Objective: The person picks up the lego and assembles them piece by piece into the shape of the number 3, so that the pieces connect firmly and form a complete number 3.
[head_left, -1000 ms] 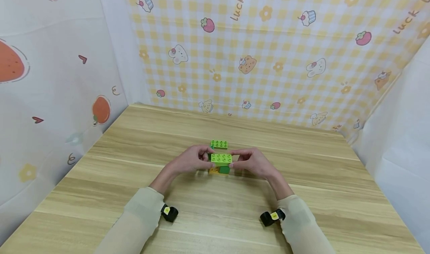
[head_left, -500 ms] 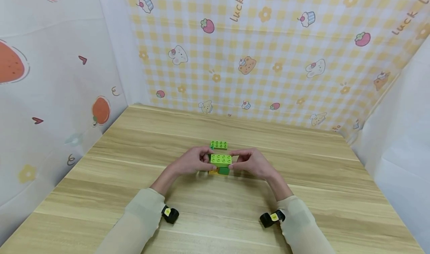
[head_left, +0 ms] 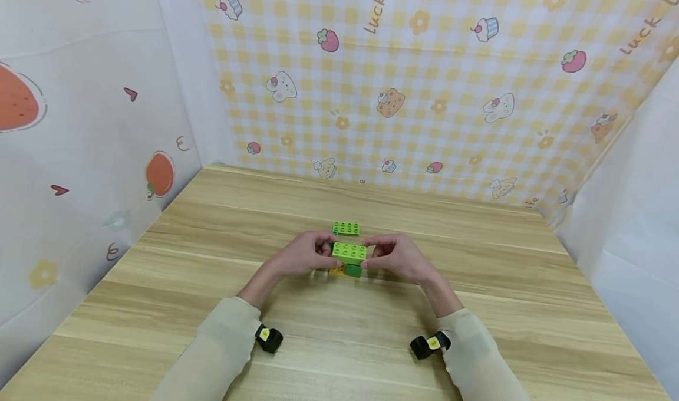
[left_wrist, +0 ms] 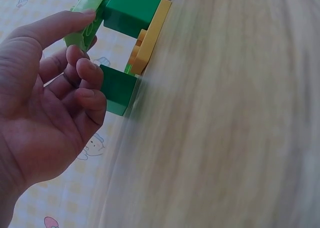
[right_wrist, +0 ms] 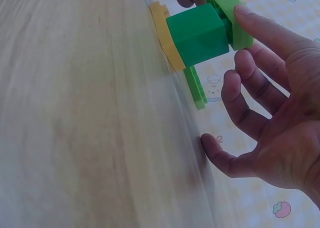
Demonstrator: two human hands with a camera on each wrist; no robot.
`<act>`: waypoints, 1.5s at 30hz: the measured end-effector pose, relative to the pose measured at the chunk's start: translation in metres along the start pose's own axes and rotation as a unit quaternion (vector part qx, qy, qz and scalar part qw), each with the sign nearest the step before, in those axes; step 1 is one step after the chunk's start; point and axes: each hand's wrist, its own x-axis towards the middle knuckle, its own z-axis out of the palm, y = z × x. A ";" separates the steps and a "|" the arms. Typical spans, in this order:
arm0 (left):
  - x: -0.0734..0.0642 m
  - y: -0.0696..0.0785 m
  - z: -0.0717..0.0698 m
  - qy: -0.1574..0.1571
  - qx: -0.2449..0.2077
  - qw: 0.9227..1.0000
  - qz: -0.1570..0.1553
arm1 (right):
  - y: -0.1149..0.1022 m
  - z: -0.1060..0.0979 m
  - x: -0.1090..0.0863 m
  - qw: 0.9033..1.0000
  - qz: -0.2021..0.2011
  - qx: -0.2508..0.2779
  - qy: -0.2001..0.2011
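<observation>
Held light-green brick (head_left: 349,252): lay at the centre of the bricks, directly over the dark green block (right_wrist: 197,35); whether it was fully seated could not be told.
Left hand (head_left: 302,255): at 9 o'clock of that brick, thumb and fingers narrowed in a pinch on its end.
Right hand (head_left: 399,258): at 3 o'clock, pinching the opposite end, the spare fingers loosely bent.
Right-wrist view: showed the dark green block's tall side and its stand on one end of the yellow plate (right_wrist: 167,40), mostly covered in the head view.
Left-wrist view: showed a second dark green block (left_wrist: 118,90), largely hidden by the left hand from above.
Far light-green brick (head_left: 346,229): lay apart at 12 o'clock.
Counter (head_left: 339,342): pale wood grain, beneath everything.
Room: yellow-checked cloth (head_left: 440,65) at 12 o'clock; fruit-printed cloth (head_left: 79,94) at 10; white cloth (head_left: 631,200) at 2.
Count: two hands, two light-green bricks, two dark green blocks, one yellow plate.
</observation>
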 end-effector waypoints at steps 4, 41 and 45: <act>0.000 0.000 0.000 -0.001 0.001 1.000 -0.001 | -0.001 0.000 -0.001 1.000 -0.004 0.005 -0.003; 0.000 -0.003 -0.003 -0.010 -0.015 0.999 -0.029 | 0.005 0.004 0.001 0.999 -0.013 -0.042 0.005; -0.001 -0.003 -0.002 -0.010 -0.017 0.999 -0.026 | 0.005 0.004 0.000 0.999 -0.012 -0.044 0.005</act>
